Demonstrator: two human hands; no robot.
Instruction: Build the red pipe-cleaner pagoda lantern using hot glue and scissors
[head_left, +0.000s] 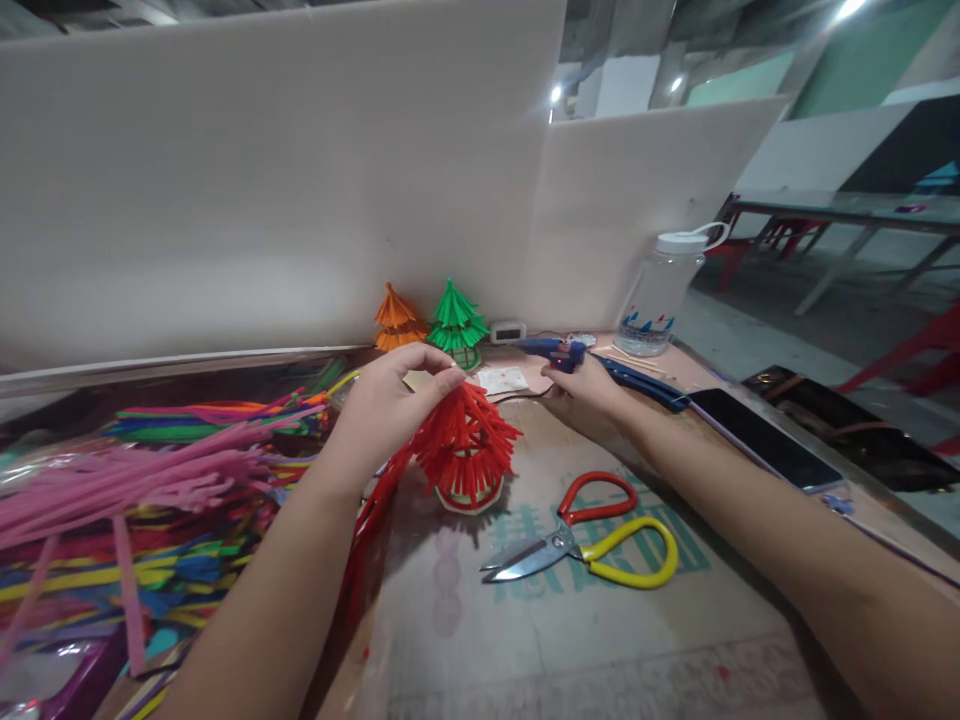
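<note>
A red pipe-cleaner tree point(474, 462) stands on the board, with layered fringes over a pale base ring. My left hand point(397, 405) is closed at its top, thumb and forefinger pinched together there; the tip is hidden by the fingers. Farther right, my right hand point(581, 395) wraps round the handle of a blue glue gun point(555, 350), whose nozzle points left. Scissors point(562, 540) with one red and one yellow handle lie in front of the tree, blades to the left and slightly apart.
Behind stand an orange tree point(397, 318) and a green tree point(454, 322). Pink pipe cleaners point(142, 480) and many other colours heap up at left. At right are a clear bottle point(658, 290), a dark phone point(765, 438) and a blue tool point(641, 382). A pale partition point(262, 190) rises behind.
</note>
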